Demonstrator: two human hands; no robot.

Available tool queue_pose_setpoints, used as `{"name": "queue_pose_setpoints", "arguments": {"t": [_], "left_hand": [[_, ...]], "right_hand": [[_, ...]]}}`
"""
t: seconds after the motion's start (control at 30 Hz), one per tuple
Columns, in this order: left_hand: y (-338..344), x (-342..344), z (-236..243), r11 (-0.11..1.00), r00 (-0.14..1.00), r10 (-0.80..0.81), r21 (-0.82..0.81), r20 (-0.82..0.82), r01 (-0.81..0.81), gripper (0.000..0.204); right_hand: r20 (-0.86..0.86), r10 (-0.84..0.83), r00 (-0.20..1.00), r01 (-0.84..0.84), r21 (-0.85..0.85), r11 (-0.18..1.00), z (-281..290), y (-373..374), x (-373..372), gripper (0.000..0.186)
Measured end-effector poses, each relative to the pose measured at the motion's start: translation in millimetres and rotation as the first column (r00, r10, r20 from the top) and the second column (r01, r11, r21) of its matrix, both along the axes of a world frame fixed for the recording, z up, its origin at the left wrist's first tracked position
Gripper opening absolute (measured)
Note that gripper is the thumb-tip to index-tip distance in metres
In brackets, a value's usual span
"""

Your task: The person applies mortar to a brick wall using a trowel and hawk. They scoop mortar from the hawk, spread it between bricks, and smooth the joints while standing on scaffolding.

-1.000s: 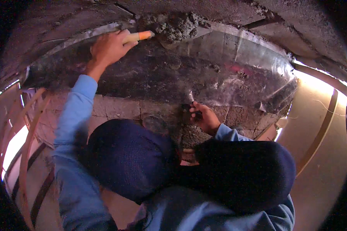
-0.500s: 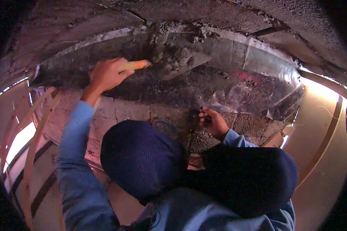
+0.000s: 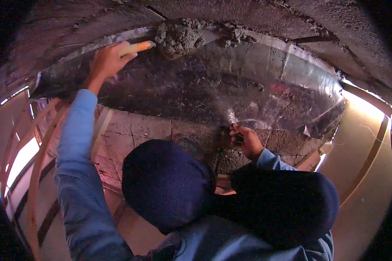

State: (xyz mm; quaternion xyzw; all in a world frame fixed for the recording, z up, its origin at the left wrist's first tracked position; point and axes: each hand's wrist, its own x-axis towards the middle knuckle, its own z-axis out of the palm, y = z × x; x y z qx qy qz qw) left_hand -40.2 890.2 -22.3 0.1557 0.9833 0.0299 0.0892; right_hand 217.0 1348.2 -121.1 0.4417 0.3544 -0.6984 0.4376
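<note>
My left hand (image 3: pixel 110 58) is closed round the wood-and-orange handle (image 3: pixel 137 48) of a trowel, raised at the upper left. A lump of wet grey mortar (image 3: pixel 178 40) covers most of its blade, whose pale tip (image 3: pixel 213 35) shows at the right, against the upper rim of a dark plastic sheet (image 3: pixel 161 93). Lower down, my right hand (image 3: pixel 249 141) has its fingers curled in a pinch at the sheet's lower edge, where the plastic creases brightly. Its palm side is partly hidden.
Mortar-covered ground (image 3: pixel 244 12) borders the sheet's far side. Below the sheet is a block wall (image 3: pixel 148 130). Wooden strips (image 3: pixel 41 161) stand at the left, pale panels (image 3: pixel 357 174) at the right. Two rounded navy cloth shapes (image 3: pixel 167 185) fill the lower middle.
My left hand and the trowel have moved up and left, carrying the mortar from over the sheet to its upper rim. My right hand has shifted slightly right and down.
</note>
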Motion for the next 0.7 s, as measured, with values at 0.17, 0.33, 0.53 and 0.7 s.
{"name": "queue_pose_setpoints", "arguments": {"t": [0.17, 0.33, 0.53, 0.7], "left_hand": [[10, 15, -6, 0.994, 0.994, 0.074, -0.07, -0.084, -0.08, 0.041], [15, 24, -10, 0.996, 0.991, 0.081, -0.031, -0.106, -0.085, 0.044], [33, 56, 5, 0.996, 0.999, 0.034, 0.082, 0.033, -0.037, 0.041], [72, 65, 19, 0.999, 0.955, 0.033, 0.026, 0.295, -0.043, 0.036]], "right_hand": [[-0.026, 0.031, 0.999, -0.03, 0.05, 0.998, -3, 0, 0, 0.027], [-0.049, 0.018, 0.999, -0.016, 0.052, 0.999, -5, -2, 0, 0.028], [-0.014, -0.026, 1.0, 0.026, 0.008, 1.0, -6, 5, 0, 0.026], [-0.008, 0.006, 1.0, -0.006, -0.038, 0.999, 7, 3, -10, 0.027]]}}
